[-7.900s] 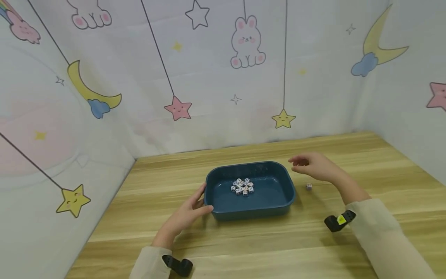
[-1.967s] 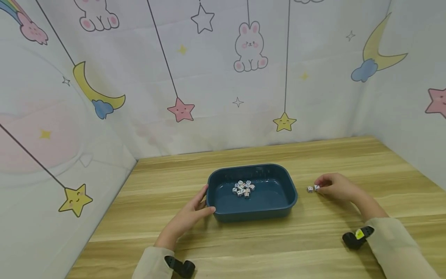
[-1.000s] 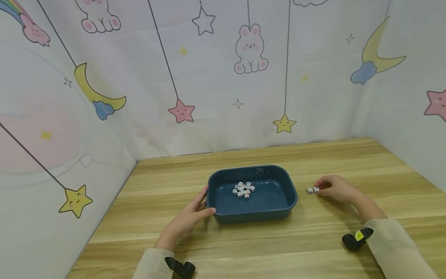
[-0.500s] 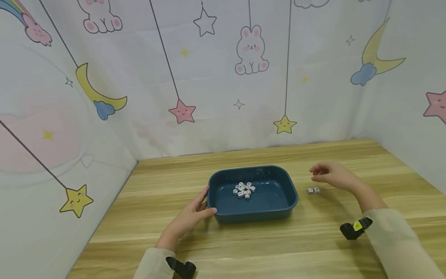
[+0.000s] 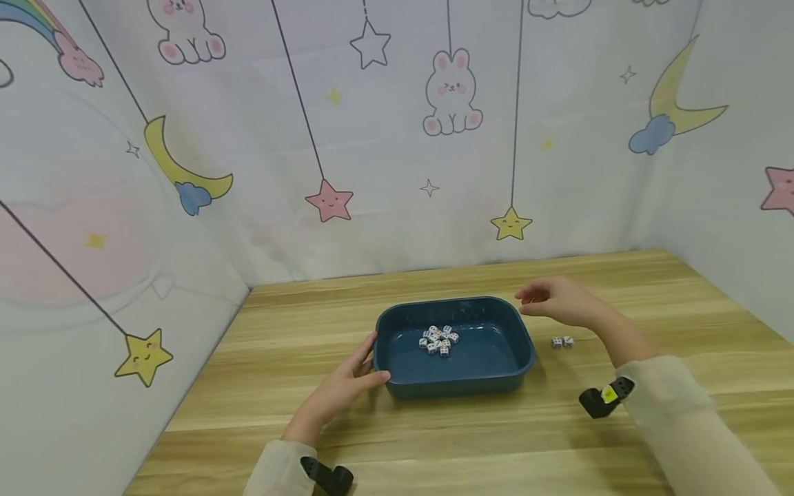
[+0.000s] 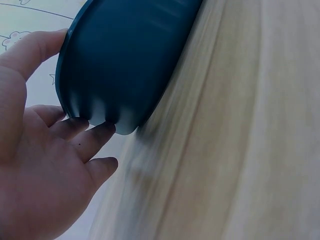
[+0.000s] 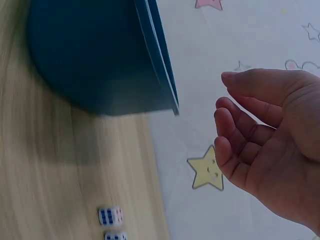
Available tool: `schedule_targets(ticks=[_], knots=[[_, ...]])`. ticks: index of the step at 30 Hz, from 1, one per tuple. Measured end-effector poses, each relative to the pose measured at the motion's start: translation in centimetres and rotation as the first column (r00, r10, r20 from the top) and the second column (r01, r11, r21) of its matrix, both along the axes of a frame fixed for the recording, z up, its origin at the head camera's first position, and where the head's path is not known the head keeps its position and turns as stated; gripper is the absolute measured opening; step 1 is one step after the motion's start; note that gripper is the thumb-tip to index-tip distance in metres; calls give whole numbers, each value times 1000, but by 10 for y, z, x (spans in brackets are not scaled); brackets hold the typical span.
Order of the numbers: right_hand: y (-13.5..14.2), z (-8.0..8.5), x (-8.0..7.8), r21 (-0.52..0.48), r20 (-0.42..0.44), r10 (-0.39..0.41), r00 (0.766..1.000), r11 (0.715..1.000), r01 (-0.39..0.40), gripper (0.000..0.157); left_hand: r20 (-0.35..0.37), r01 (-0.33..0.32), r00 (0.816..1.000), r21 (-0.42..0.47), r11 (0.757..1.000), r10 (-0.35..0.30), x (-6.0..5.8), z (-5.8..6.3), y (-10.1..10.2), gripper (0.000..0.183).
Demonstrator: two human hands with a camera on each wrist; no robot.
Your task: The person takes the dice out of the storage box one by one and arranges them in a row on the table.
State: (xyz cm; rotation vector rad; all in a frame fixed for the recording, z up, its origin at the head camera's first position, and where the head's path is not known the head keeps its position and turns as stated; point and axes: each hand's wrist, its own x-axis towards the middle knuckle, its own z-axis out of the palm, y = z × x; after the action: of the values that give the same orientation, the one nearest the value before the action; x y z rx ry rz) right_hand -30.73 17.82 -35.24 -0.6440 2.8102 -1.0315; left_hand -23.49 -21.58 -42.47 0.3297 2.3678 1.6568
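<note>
A dark blue rectangular tray (image 5: 459,387) stands on the table with a cluster of small white dice (image 5: 439,340) inside, left of its middle. My left hand (image 5: 341,393) holds the tray's left end; in the left wrist view the thumb is at the rim and the fingertips (image 6: 104,129) press the outer wall. My right hand (image 5: 561,302) hovers over the tray's right back corner, fingers loosely curled and nothing between them. Two dice (image 5: 562,342) sit side by side on the table right of the tray; they also show low in the right wrist view.
The wood-grain table (image 5: 298,331) carries the tray and the dice. Behind and beside it hangs a white cloth backdrop (image 5: 397,241) printed with stars, moons and rabbits. A black wrist camera (image 5: 604,398) sits on the right sleeve.
My right hand has set a second die beside the first, let it go, risen and moved left to the tray. The left hand stays on the tray's left end.
</note>
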Motion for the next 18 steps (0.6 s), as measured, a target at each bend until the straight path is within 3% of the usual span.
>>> schedule_targets(ticks=[18], knots=[[-70, -18, -1, -46, 18, 159, 987, 986, -158, 28, 2, 4, 1000, 12, 1000, -4, 0, -1, 0, 81]])
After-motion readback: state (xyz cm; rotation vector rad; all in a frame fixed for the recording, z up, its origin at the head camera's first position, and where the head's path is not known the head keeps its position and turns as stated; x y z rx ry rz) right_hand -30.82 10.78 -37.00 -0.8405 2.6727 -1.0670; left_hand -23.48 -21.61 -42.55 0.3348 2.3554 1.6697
